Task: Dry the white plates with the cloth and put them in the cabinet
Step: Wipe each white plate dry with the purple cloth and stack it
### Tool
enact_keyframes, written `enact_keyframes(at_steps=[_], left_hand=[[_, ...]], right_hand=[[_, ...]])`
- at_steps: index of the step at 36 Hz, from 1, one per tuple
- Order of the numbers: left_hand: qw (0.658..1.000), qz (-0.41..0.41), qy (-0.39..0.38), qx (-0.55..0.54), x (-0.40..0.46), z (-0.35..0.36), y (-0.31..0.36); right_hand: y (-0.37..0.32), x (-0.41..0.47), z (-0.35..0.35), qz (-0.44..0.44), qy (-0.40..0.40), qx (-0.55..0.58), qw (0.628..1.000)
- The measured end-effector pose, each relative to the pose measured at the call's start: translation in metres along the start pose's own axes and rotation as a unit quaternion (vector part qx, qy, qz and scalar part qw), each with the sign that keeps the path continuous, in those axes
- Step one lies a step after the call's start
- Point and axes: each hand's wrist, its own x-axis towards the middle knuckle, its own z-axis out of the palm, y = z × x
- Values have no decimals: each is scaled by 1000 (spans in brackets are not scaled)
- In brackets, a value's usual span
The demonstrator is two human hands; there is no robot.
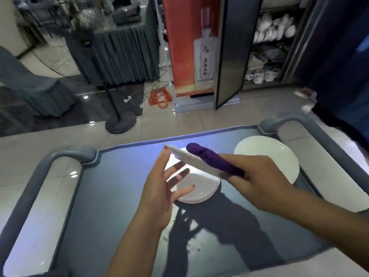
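**Plate held edge-on above the cart, cloth on top**

Over the grey cart [123, 176], the right hand [257, 182] is holding a white plate [191, 157] tilted, seen nearly edge-on, with a purple cloth [211, 157] lying against its upper face. Its grip is closing round both: fingers curling over the cloth, plate rim pinched beneath. The left hand [159, 188] is hovering at the plate's far left edge with fingers spread and relaxed; the fingertips [164, 149] are sitting at the rim, though actual contact cannot be told.

Directly below, a second white plate [199, 190] is lying flat on the cart top. A third plate [265, 154] is lying flat toward the right rear corner, well apart from the second.

Behind, the cabinet [267, 47] is standing with its door [231, 56] swung open, white crockery showing on the shelves. A red banner [187, 47] is standing just left of it.
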Motion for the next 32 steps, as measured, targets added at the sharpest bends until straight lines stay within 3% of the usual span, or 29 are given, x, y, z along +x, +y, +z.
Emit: enact_keyframes(at_steps=[2,5,7,11,14,17,20,24,27,30,32], left_hand=[[994,60,6,86,1,-2,4],[990,89,0,111,2,-13,3],[996,66,-19,49,5,-31,-3],[988,58,-143,-19,-5,-51,-17],[981,82,-158,-79,-15,-53,-22],[980,112,-149,-65,-22,-53,-21],[981,138,-135,-26,-27,-53,-17],[981,160,-112,-18,-32,-49,-14],[980,167,-106,-14,-34,-46,-12],[980,175,-92,10,-35,-41,-11],[979,180,-89,32,-36,-37,-10]], right_hand=[[0,12,-17,77,1,197,977],[7,23,-32,185,-5,453,872],[16,23,-33,236,-18,515,824],[36,20,-22,297,-50,610,733],[41,20,-10,312,-91,634,701],[41,29,-1,338,-67,606,717],[35,37,2,348,-33,541,765],[25,51,4,333,67,481,808],[10,69,-4,227,128,430,864],[-20,85,-9,83,75,349,930],[-39,95,-1,66,24,292,954]])
